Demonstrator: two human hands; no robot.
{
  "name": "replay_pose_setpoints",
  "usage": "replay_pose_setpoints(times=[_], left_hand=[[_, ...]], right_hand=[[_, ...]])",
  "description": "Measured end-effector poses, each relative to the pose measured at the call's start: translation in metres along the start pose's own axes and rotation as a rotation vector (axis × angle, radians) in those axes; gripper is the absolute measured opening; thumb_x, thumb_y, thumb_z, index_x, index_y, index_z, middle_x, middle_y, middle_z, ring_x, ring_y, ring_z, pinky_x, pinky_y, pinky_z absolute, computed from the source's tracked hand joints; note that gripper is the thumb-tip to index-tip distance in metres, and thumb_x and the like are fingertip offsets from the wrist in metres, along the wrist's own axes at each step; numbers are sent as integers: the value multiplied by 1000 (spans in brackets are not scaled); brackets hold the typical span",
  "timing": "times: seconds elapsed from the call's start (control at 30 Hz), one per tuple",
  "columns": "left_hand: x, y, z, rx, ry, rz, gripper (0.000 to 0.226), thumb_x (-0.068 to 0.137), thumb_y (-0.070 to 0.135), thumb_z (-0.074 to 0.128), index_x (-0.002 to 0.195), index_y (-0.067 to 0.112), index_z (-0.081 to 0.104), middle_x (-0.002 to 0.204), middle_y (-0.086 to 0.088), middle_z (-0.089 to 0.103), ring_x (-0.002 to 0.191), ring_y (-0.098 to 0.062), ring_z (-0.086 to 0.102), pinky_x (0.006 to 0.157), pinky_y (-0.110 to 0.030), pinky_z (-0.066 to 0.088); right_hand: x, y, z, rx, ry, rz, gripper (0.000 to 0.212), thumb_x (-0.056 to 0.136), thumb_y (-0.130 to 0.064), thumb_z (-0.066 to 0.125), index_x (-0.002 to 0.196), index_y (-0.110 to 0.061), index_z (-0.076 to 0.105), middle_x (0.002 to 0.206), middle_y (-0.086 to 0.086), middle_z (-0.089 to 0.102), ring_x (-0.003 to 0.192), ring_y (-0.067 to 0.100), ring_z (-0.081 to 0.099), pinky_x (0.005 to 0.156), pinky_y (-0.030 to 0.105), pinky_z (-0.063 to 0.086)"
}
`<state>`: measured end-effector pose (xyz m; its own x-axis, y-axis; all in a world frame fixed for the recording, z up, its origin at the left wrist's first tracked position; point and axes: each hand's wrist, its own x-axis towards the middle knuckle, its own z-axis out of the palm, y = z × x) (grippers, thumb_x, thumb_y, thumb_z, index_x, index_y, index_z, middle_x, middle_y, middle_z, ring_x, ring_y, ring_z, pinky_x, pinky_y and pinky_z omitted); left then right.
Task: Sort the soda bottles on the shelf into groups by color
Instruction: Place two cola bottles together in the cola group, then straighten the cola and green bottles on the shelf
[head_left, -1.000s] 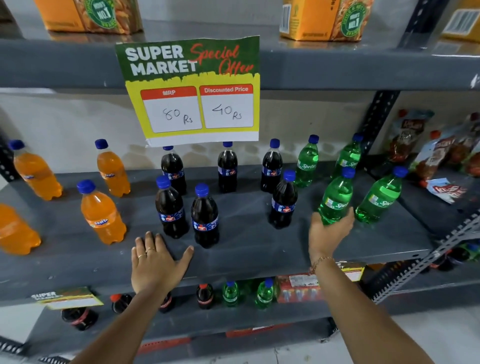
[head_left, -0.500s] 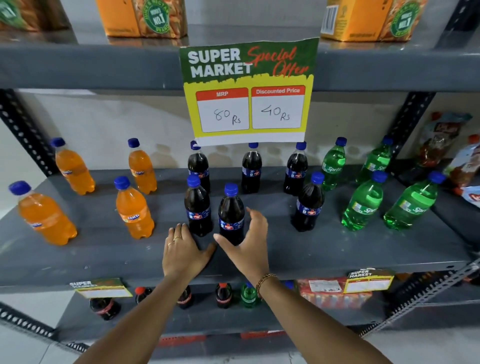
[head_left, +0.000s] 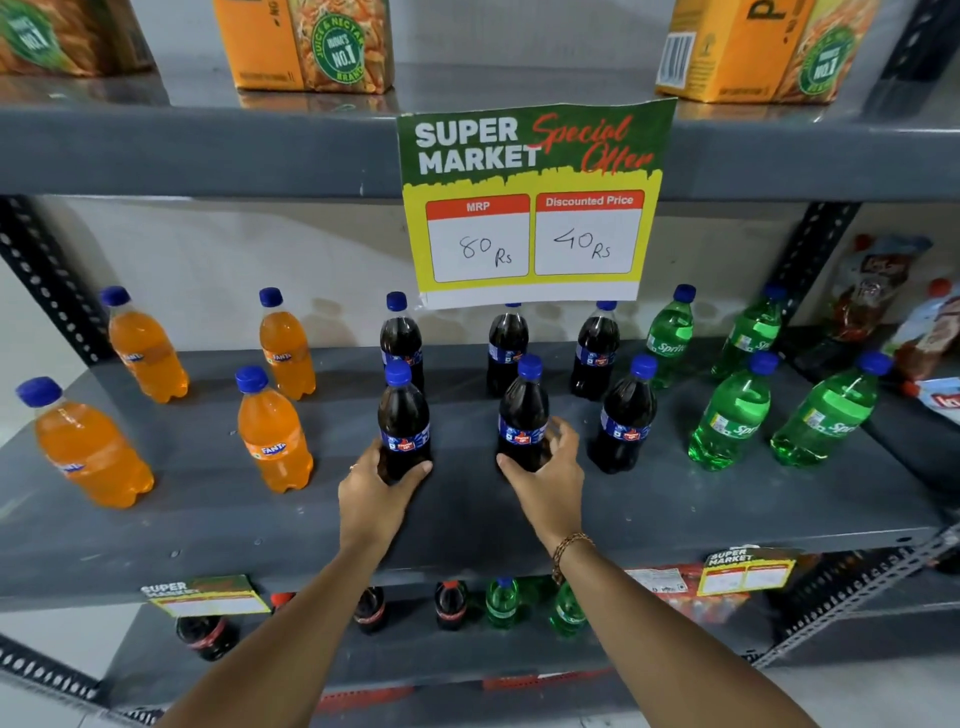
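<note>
On the grey middle shelf (head_left: 675, 514) stand three colour groups of blue-capped bottles. Several orange Fanta bottles (head_left: 272, 434) are on the left, several dark cola bottles (head_left: 626, 415) in the middle, several green Sprite bottles (head_left: 732, 415) on the right. My left hand (head_left: 376, 493) grips the base of the front-left cola bottle (head_left: 402, 415). Around the base of the front-middle cola bottle (head_left: 523, 410) my right hand (head_left: 548, 478) is wrapped. Both bottles stand upright on the shelf.
A "Super Market Special Offer" price sign (head_left: 535, 208) hangs from the upper shelf, covering the tops of two back cola bottles. Orange juice cartons (head_left: 306, 44) stand on the upper shelf. Snack pouches (head_left: 878, 291) lie at the right. Smaller bottles (head_left: 501, 603) stand on the lower shelf.
My right hand came from the green bottles to the middle cola bottle and closed on it. My left hand rose from flat on the shelf and gripped the left cola bottle. The two bottles now stand farther apart.
</note>
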<state>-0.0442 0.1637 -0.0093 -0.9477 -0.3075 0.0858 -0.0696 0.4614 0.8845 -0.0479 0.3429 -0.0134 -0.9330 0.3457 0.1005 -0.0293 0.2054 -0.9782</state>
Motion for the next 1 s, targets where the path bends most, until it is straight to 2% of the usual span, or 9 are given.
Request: replay_pose_setpoints(times=[0.17,0.27,0.63,0.7,0.77,0.83,0.87,0.93,1.0], left_hand=[[1,-1,-2,-30,24,-10,59,71,30,79,122,12,57,115,-10,67,108,-23,60,89,-30,44],[1,-2,-1,-37,43,-6,58,70,31,80,121,12,59,114,-9,68,106,-22,61,87,-28,44],[2,-12,2,-10,27,36,58,72,34,77,124,16,57,112,-6,68,100,-18,60,83,-26,43],[3,-16,4,-1,8,47,62,72,35,77,127,17,54,116,-7,67,104,-20,60,86,-28,44],[3,-18,5,-4,-8,63,76,70,41,77,134,20,43,129,-6,58,118,-23,53,99,-37,44],[0,-14,7,79,99,89,81,70,48,74,135,13,39,139,-10,47,131,-26,40,108,-46,36],[-4,-13,6,153,186,137,73,74,51,68,126,6,45,135,-16,48,130,-30,39,108,-47,34],[-19,-6,14,306,298,377,63,82,57,48,96,-3,58,109,-25,59,115,-36,49,97,-43,34],[-34,1,27,359,273,644,62,90,55,35,79,0,60,87,-22,64,97,-27,53,85,-35,34]], right_hand=[[-3,5,-1,16,12,21,75,71,-10,76,131,-17,32,126,1,56,105,8,55,91,22,40],[-4,4,-1,13,-8,14,76,73,-9,75,133,-16,30,134,5,53,108,6,52,89,16,38],[-2,7,-2,-6,-35,-9,80,75,-9,73,137,-17,24,131,1,54,109,9,54,93,22,40],[-2,8,-3,5,-57,-4,86,73,-10,75,139,-19,20,127,-1,52,112,10,52,96,23,40],[-4,9,-3,26,-52,-10,91,72,-17,77,141,-22,17,130,-2,47,120,12,47,102,29,38],[-5,12,-10,17,-16,-45,81,75,-22,74,138,-18,23,128,0,47,117,13,46,100,24,37],[-7,12,-13,15,2,-67,69,78,-22,70,133,-17,30,121,2,49,109,13,48,93,18,37],[-10,17,-30,22,71,-110,36,82,-24,63,110,-28,41,98,4,52,85,15,51,74,11,39],[-11,19,-48,51,168,-150,20,79,-25,53,88,-33,37,76,4,47,65,14,46,59,16,37]])
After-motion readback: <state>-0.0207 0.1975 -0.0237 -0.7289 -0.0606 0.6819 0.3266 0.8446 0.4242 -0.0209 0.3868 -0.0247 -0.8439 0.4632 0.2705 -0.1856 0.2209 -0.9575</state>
